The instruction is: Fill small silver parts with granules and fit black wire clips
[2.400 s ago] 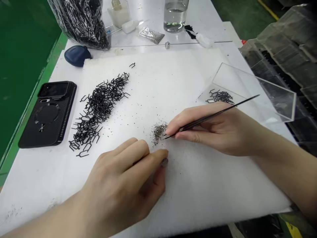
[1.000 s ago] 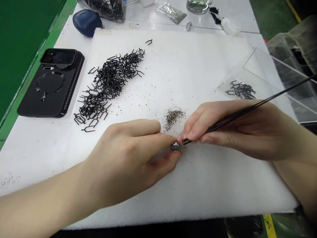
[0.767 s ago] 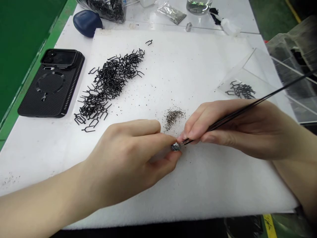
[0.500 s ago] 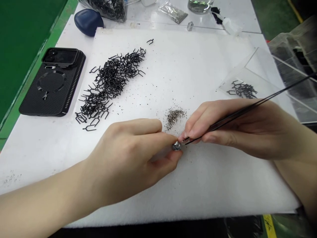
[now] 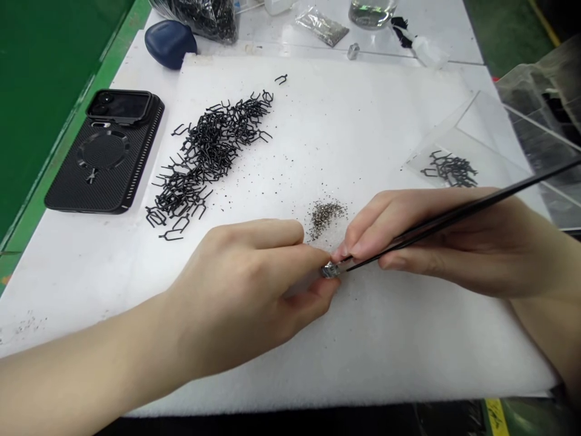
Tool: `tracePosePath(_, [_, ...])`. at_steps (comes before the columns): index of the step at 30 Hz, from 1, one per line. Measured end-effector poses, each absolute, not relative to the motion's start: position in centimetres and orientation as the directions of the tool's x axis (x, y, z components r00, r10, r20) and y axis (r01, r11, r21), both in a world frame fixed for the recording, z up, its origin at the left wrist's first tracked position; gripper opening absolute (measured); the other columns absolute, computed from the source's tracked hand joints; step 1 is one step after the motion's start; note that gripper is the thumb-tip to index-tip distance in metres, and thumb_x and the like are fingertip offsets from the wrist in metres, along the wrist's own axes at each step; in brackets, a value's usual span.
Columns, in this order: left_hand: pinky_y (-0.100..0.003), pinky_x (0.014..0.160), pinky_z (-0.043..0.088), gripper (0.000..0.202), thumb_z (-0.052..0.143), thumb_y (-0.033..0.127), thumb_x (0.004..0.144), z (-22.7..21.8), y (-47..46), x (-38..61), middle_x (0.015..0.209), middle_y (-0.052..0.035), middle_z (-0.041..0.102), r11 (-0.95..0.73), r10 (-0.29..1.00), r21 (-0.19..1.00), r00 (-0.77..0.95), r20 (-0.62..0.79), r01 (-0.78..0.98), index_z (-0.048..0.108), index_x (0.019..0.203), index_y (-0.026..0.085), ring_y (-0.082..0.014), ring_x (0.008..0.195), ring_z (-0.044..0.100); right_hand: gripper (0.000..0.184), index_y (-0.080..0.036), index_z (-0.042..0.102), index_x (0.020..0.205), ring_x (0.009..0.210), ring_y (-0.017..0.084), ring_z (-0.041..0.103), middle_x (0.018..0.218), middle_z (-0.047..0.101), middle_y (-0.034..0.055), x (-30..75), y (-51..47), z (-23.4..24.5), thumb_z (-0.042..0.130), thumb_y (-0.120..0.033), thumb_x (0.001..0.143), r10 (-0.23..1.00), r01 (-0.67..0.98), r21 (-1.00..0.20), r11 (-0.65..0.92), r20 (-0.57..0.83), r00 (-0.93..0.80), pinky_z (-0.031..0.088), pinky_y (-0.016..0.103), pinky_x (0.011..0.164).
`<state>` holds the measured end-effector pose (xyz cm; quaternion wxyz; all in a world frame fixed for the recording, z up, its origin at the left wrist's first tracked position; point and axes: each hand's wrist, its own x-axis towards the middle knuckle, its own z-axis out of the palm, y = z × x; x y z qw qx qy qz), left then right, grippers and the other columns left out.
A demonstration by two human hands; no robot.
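Between thumb and forefinger, my left hand [image 5: 254, 284] pinches a small silvery metal piece [image 5: 330, 270]. My right hand [image 5: 436, 242] is closed around black tweezers [image 5: 458, 213], whose tips reach down to the metal piece. Whether the tips grip anything is too small to tell. Just beyond my fingertips lies a little heap of tiny brownish metallic bits [image 5: 324, 217]. A long pile of black forked pieces [image 5: 213, 145] spreads over the white foam sheet [image 5: 354, 139] beyond my left hand.
A clear bag [image 5: 476, 130] with more forked pieces lies beyond my right hand. At left rests a black-cased phone [image 5: 104, 151]. Along the back are a dark blue rounded object [image 5: 170, 44], a stuffed plastic bag [image 5: 204, 18], a small packet [image 5: 322, 25] and a glass container [image 5: 372, 12].
The whole view has shifted slightly, so everything appears a little farther right. Both hands keep their holds; the tweezers have turned slightly, and their arms look closer together.
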<state>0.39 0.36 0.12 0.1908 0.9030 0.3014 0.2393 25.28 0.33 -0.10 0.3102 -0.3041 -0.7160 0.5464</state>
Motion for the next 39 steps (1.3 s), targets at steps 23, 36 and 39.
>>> tracePosePath(23, [-0.021,0.044,0.03,0.017,0.07,0.017,0.089,-0.04,0.6,0.44,0.059,0.005,0.049,-0.744,0.637,0.491,0.704,0.314,0.454,0.075,0.073,0.011,-0.0035,0.048,0.04,0.021,-0.022,0.076,0.108,0.1,0.016,0.075,0.101,0.078,0.0035,25.37,0.45,-0.34,0.067,-0.008,0.095,0.773,0.071,-0.975,0.211,0.122,-0.623,0.062,0.026,0.088])
tracePosePath(36, [-0.022,0.044,0.03,0.017,0.069,0.016,0.088,0.25,0.29,0.29,0.06,0.0054,0.049,-0.741,0.643,0.482,0.7,0.311,0.467,0.074,0.073,0.012,-0.0035,0.047,0.038,0.018,-0.023,0.077,0.106,0.095,0.017,0.075,0.096,0.078,0.0033,25.17,0.4,-0.28,0.067,-0.012,0.095,0.79,0.101,-0.967,0.232,0.127,-0.599,0.063,0.027,0.082])
tracePosePath(39, [-0.022,0.044,0.031,0.017,0.069,0.017,0.088,0.25,0.25,0.3,0.06,0.0048,0.05,-0.746,0.637,0.483,0.704,0.315,0.459,0.075,0.073,0.011,-0.0035,0.048,0.04,0.017,-0.023,0.077,0.105,0.095,0.017,0.076,0.094,0.078,0.0034,25.17,0.38,-0.31,0.068,-0.012,0.095,0.804,0.1,-0.971,0.219,0.121,-0.582,0.063,0.026,0.081])
